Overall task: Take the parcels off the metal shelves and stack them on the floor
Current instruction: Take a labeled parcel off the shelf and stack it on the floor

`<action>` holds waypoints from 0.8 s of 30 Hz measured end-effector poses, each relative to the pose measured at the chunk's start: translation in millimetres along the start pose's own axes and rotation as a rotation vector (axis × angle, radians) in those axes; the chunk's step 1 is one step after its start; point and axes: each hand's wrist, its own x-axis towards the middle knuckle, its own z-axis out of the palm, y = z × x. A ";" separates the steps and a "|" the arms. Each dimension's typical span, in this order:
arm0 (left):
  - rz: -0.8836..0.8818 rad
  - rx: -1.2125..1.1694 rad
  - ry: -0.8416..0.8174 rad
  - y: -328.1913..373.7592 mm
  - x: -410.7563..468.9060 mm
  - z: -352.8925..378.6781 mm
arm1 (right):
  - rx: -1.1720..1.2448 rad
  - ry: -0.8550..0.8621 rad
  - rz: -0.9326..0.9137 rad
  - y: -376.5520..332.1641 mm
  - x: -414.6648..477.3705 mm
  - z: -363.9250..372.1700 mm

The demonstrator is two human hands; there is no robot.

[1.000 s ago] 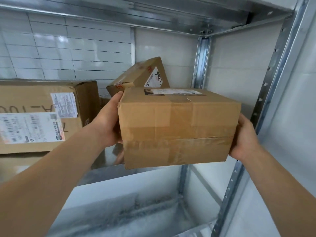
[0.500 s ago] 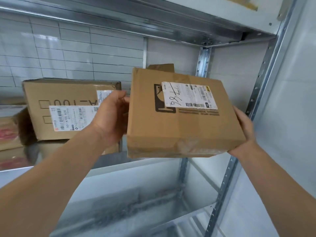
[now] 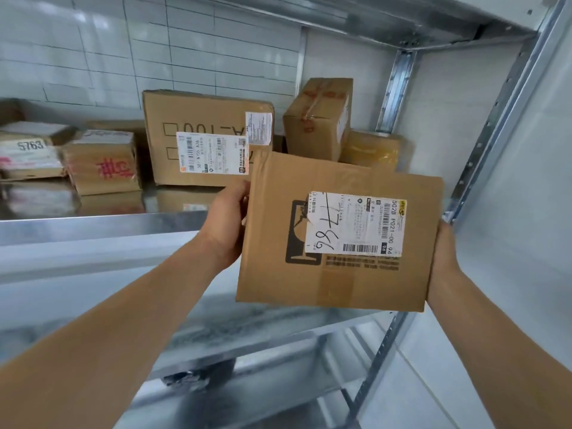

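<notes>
Head view: parcel (image 3: 337, 239) is off the metal shelf (image 3: 93, 224), held in the air in front of it, label side toward the camera. Left hand (image 3: 227, 224) grips its left edge and right hand (image 3: 445, 261) its right edge, fingers wrapped behind the box, holding it. Other parcels (image 3: 204, 140) sit further back on the shelf.

My parcel (image 3: 340, 181) is brown cardboard with a white barcoded label and black glass-symbol print, big box (image 3: 207, 119) brown with white labels and black lettering, small box (image 3: 102, 168) brown with red scrawl, far box (image 3: 374, 148) yellowish, shelf (image 3: 93, 226) shiny grey, wall tiles (image 3: 93, 41) white.
</notes>
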 end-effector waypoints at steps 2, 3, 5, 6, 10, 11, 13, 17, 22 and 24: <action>-0.007 -0.005 0.021 -2.4 -10.3 -9.0 | -0.010 -0.012 -0.001 8.7 -6.3 7.4; -0.012 -0.013 0.040 -3.1 -14.6 -14.5 | -0.011 -0.019 -0.006 12.3 -9.6 12.0; -0.012 -0.040 0.099 -3.9 -24.7 -25.2 | -0.010 -0.042 -0.018 20.1 -16.0 22.6; -0.017 -0.054 0.137 -4.9 -29.3 -30.9 | -0.015 -0.063 -0.021 25.2 -17.6 26.5; -0.008 -0.115 0.221 -13.3 -51.5 -52.8 | -0.037 -0.153 -0.038 43.8 -30.6 39.3; -0.009 -0.117 0.255 -16.5 -59.7 -58.2 | -0.052 -0.168 -0.055 48.1 -34.4 43.4; -0.019 -0.103 0.334 -24.6 -78.1 -71.1 | -0.064 -0.182 -0.088 58.5 -43.1 51.5; -0.034 -0.094 0.457 -40.3 -116.8 -97.4 | -0.155 -0.242 -0.058 93.0 -54.1 64.8; -0.080 -0.076 0.618 -53.9 -165.1 -130.4 | -0.236 -0.362 0.041 134.9 -81.3 89.1; -0.083 -0.084 0.684 -55.5 -182.7 -143.8 | -0.264 -0.400 0.065 147.9 -92.5 100.2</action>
